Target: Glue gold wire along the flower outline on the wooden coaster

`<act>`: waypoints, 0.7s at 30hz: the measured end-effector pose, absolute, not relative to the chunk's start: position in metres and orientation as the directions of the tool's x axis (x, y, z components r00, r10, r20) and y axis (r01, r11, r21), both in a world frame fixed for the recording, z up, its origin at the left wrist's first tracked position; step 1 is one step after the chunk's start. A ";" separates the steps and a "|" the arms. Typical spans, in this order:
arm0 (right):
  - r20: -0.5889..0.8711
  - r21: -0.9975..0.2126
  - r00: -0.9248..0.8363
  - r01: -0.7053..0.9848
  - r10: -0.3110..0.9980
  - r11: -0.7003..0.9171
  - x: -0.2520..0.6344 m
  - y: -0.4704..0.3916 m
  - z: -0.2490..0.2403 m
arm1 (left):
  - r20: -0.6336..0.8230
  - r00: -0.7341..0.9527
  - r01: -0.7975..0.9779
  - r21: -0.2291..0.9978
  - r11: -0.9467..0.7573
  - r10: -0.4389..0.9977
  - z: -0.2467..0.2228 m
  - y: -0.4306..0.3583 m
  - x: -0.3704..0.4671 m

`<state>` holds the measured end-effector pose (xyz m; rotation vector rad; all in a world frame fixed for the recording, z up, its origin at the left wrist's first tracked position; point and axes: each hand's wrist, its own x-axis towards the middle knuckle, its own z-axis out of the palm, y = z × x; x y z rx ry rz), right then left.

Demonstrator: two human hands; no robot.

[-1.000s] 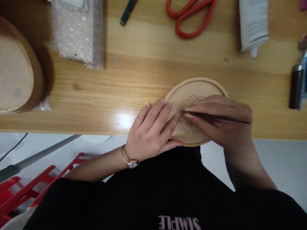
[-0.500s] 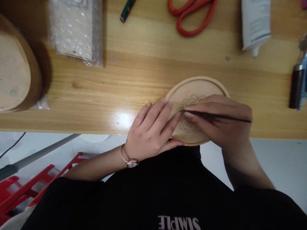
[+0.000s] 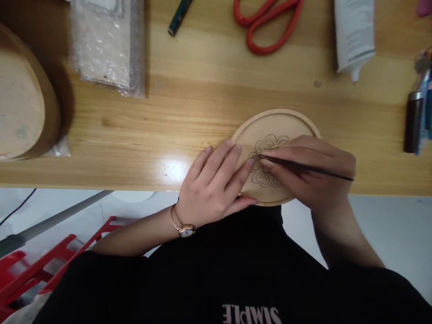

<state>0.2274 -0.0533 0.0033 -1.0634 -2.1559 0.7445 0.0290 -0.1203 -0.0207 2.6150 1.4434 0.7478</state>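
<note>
A round, pale wooden plate [image 3: 243, 130] with a raised rim lies at the table's near edge. Outlined flowers [image 3: 266, 177] are drawn on its face. My left hand [image 3: 214, 184] lies spread over the plate's left side, index fingertip on the drawing and thumb along the near rim. Between the thumb and fingers of my right hand [image 3: 312, 173] is a thin dark pointed tool [image 3: 303, 166], possibly tweezers; its tip meets the drawing beside my left index finger. A short gold wire-like line [image 3: 276, 146] shows by my right index finger. My right hand covers the plate's right part.
Red-handled scissors [image 3: 273, 29], a dark green pencil-like stick [image 3: 179, 18] and a white tube [image 3: 354, 38] lie farther back. A bubble-wrapped package [image 3: 104, 49] and a round wooden piece [image 3: 20, 99] are at left. A dark-handled item [image 3: 413, 121] lies far right. Red stools [image 3: 57, 261] stand below.
The tool's tip has moved slightly right and its back end has dipped toward my body. My left hand stays in place. The whole view has shifted a little.
</note>
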 end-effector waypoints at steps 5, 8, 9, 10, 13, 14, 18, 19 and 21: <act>0.304 -0.703 -0.502 0.456 0.810 0.546 0.228 -0.052 0.003 | 0.376 0.436 0.781 0.294 -0.552 0.817 -0.021 -0.121 0.029; 0.297 -0.704 -0.495 0.464 0.817 0.537 0.228 -0.052 0.003 | 0.386 0.439 0.780 0.284 -0.558 0.811 -0.021 -0.120 0.029; 0.296 -0.703 -0.491 0.469 0.819 0.535 0.228 -0.053 0.003 | 0.389 0.439 0.781 0.280 -0.558 0.810 -0.021 -0.120 0.029; 0.295 -0.702 -0.494 0.470 0.818 0.536 0.229 -0.053 0.003 | 0.390 0.439 0.782 0.277 -0.558 0.809 -0.021 -0.120 0.029; 0.305 -0.700 -0.516 0.449 0.800 0.556 0.229 -0.052 0.003 | 0.388 0.441 0.784 0.273 -0.557 0.810 -0.021 -0.120 0.029; 0.310 -0.702 -0.516 0.442 0.798 0.559 0.229 -0.052 0.003 | 0.387 0.441 0.785 0.270 -0.557 0.809 -0.021 -0.120 0.029; 0.286 -0.710 -0.498 0.464 0.819 0.530 0.228 -0.052 0.003 | 0.388 0.445 0.786 0.263 -0.559 0.807 -0.021 -0.120 0.029; 0.277 -0.709 -0.495 0.474 0.824 0.523 0.227 -0.053 0.003 | 0.388 0.446 0.786 0.262 -0.560 0.807 -0.021 -0.120 0.029; 0.280 -0.702 -0.488 0.484 0.827 0.523 0.226 -0.054 0.003 | 0.387 0.445 0.786 0.264 -0.560 0.807 -0.021 -0.120 0.029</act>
